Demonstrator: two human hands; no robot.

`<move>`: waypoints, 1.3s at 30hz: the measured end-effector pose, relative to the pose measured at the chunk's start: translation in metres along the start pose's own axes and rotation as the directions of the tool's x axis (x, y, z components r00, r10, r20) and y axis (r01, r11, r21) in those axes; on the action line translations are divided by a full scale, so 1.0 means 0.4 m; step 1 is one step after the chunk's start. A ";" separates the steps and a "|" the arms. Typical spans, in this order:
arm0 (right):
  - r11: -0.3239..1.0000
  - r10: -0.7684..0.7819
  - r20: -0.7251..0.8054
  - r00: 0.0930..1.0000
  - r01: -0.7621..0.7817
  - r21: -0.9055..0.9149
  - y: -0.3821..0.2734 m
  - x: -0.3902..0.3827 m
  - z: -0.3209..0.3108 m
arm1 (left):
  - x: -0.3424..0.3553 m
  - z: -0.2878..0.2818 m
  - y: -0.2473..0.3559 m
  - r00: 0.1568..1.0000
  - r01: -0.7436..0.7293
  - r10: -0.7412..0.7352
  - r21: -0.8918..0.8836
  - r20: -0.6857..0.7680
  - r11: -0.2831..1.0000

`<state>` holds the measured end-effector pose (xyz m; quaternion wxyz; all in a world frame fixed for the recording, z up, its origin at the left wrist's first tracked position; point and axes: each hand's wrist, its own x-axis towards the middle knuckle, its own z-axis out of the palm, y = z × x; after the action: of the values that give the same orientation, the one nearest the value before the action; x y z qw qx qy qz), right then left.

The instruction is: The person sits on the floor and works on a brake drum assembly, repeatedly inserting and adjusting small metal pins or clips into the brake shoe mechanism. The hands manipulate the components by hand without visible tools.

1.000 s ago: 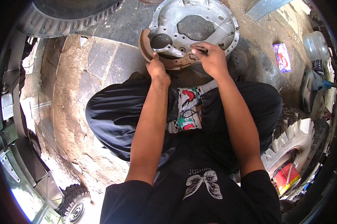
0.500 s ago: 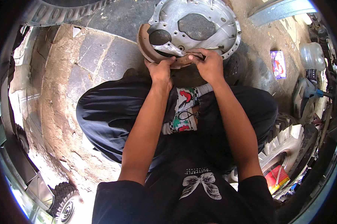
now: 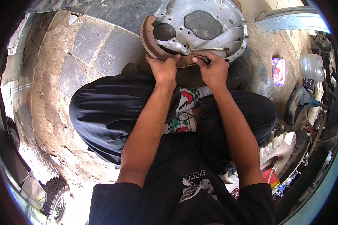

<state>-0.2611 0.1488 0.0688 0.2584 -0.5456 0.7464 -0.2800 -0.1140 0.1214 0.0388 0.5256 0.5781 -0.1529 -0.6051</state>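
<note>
A curved rust-brown brake shoe (image 3: 148, 34) lies along the lower-left edge of a round silver cast metal plate (image 3: 206, 9) with several holes and two large openings. My left hand (image 3: 162, 70) grips the shoe from below, thumb on top. My right hand (image 3: 214, 71) is closed at the shoe's right end, thumb against forefinger; what is pinched there is too dark and small to name. A thin metal rod (image 3: 211, 49) lies on the plate just above that hand.
Around my crossed legs are a purple packet (image 3: 278, 70), a clear plastic jug (image 3: 311, 67) and a grey-blue tool (image 3: 299, 107). A steel channel (image 3: 289, 23) is at upper right, a pale tyre (image 3: 279, 146) by my right knee, a small wheel (image 3: 58, 202) at lower left.
My left thumb has moved right along the shoe, closer to my right hand. The thin rod above my right fingers now shows more. The whole view has shifted slightly.
</note>
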 end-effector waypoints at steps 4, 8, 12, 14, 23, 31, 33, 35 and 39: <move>0.999 0.016 0.031 0.999 -0.015 -0.039 -0.020 0.007 -0.012 | 0.002 0.001 0.001 1.000 0.006 -0.006 -0.002 -0.028 1.000; 1.000 0.020 0.023 1.000 -0.020 0.008 -0.013 0.003 -0.009 | 0.004 0.004 0.006 0.999 -0.001 0.003 0.034 -0.054 0.999; 0.943 -0.013 -0.023 1.000 0.020 0.333 0.038 0.004 -0.012 | -0.003 0.017 0.014 0.998 0.000 0.001 0.023 -0.056 1.000; 0.893 -0.013 -0.002 1.000 0.013 0.450 0.057 0.020 -0.017 | -0.003 0.016 0.014 0.999 0.012 -0.011 0.021 -0.045 1.000; 0.818 0.185 0.138 0.973 -0.230 0.527 0.042 0.007 -0.041 | 0.006 0.008 0.001 0.999 -0.005 0.007 0.047 -0.049 0.999; 0.972 0.127 -0.044 0.991 -0.115 0.207 0.088 0.012 -0.030 | 0.013 0.003 -0.008 0.996 -0.056 0.060 0.058 -0.069 0.997; 0.969 0.142 -0.030 0.989 -0.133 0.207 0.104 0.017 -0.025 | 0.021 0.004 -0.015 0.996 -0.036 0.041 0.058 -0.083 0.998; 0.959 0.164 -0.005 0.986 -0.158 0.234 0.104 0.020 -0.021 | 0.018 0.004 -0.012 0.997 -0.021 0.025 0.050 -0.075 0.999; 0.968 0.163 0.021 0.986 -0.164 0.190 0.093 0.014 -0.038 | 0.007 0.007 0.002 0.999 -0.021 0.022 0.033 -0.030 0.999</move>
<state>-0.2981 0.1546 0.0531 0.3337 -0.4556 0.7578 -0.3268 -0.1156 0.1176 0.0387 0.5245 0.5941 -0.1611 -0.5882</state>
